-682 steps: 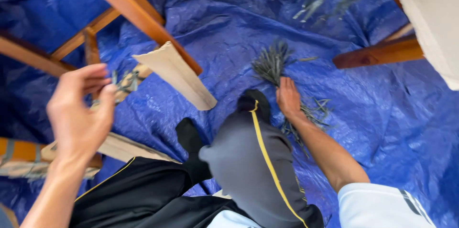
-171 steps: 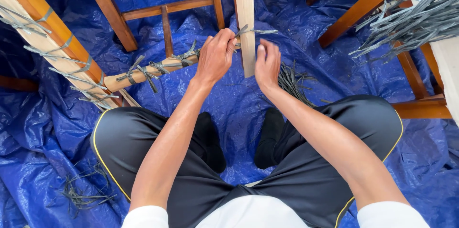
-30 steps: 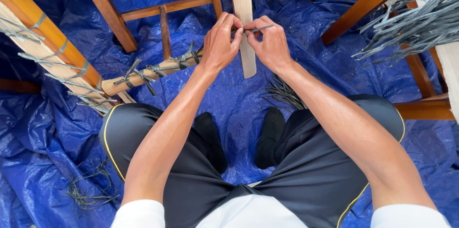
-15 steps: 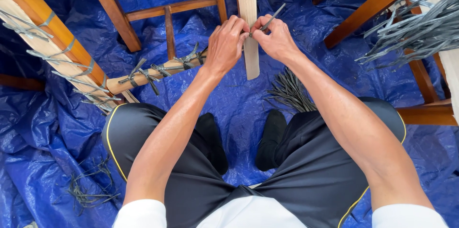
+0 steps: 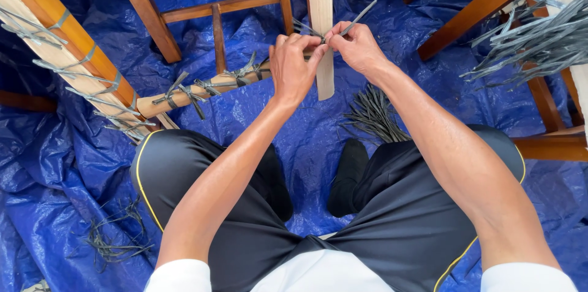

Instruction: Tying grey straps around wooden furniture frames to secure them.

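At upper centre of the frame, a grey strip [image 5: 356,19] is pinched in the closed fingers of the right hand [image 5: 355,50] and angled upward, seemingly to keep it taut against the pale upright slat [image 5: 321,22]. The left hand [image 5: 294,71], curled shut, grips the slat's edge where the wrapped rail [image 5: 202,90] meets it, likely steadying the joint. A bundle of spare strips [image 5: 373,114] lies on the blue tarp [image 5: 294,139] just below, within reach.

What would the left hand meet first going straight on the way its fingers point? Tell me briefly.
Likely the pale flat slat: the left hand already has its fingertips at the slat's edge, though depth is unclear.
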